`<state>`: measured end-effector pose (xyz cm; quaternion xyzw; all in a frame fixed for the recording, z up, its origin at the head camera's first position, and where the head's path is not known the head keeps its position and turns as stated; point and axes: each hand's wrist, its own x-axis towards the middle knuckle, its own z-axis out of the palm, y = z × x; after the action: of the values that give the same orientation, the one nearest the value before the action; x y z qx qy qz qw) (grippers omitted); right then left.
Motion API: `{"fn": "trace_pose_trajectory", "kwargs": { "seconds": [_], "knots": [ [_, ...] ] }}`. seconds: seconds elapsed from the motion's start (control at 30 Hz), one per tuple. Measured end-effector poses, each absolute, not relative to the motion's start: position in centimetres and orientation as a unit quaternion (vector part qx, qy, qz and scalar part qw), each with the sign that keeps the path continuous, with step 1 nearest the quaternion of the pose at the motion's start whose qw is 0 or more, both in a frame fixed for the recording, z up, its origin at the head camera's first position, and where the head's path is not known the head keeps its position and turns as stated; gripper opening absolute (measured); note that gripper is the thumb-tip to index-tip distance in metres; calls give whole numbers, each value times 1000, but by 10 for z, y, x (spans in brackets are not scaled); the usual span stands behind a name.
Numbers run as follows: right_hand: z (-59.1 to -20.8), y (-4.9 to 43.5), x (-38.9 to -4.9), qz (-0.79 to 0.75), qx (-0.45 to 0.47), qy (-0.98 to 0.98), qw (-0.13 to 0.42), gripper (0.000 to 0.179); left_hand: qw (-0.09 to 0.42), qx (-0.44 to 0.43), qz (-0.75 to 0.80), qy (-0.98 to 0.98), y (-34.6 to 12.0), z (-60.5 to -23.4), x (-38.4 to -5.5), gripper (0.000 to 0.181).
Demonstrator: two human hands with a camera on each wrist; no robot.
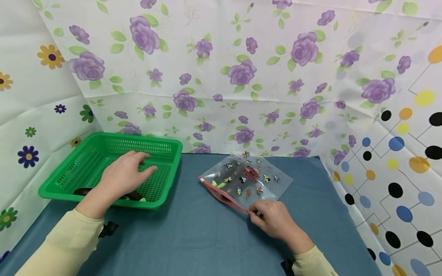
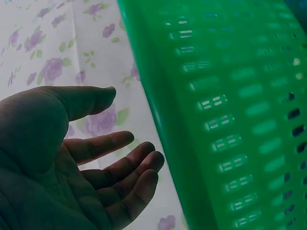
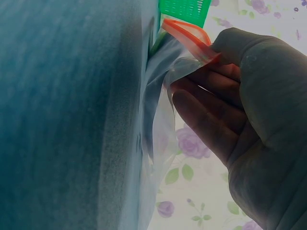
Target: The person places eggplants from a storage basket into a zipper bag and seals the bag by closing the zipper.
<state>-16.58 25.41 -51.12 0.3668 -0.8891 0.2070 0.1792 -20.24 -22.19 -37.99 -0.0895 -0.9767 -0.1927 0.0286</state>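
Observation:
A green plastic basket (image 1: pixel 138 138) stands at the left, with dark, glossy, long things (image 1: pixel 82 191) lying along its near side, one with a pale green end. My left hand (image 1: pixel 126 172) hovers over the basket, fingers loosely spread and holding nothing; part of the contents is hidden beneath it. In the left wrist view the palm and fingers (image 2: pixel 96 158) show bare. At the right, my right hand (image 1: pixel 274 218) pinches one corner of a clear zip bag (image 1: pixel 255 176) with printed cartoon figures. Its red zip edge (image 1: pixel 221 196) gapes. Inside lies a dark shape with green tips (image 1: pixel 218 184).
Blue cloth (image 1: pixel 193 237) covers the table. A floral curtain (image 1: pixel 221 115) rises behind the basket and bag, and patterned sheets hang on both sides, a dotted one (image 1: pixel 397 172) at the right.

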Motion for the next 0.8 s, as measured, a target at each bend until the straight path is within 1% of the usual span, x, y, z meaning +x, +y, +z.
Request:
{"fn": "trace_pose_trajectory", "kwargs": {
  "seconds": [0.5, 0.8],
  "knots": [
    [-512, 255, -166, 208, 371, -886, 186, 17, -1, -95, -178, -979, -249, -385, -214, 66],
    [-512, 255, -166, 209, 373, -883, 192, 17, -12, -109, -169, -979, -262, -389, -219, 66]
  ]
}}
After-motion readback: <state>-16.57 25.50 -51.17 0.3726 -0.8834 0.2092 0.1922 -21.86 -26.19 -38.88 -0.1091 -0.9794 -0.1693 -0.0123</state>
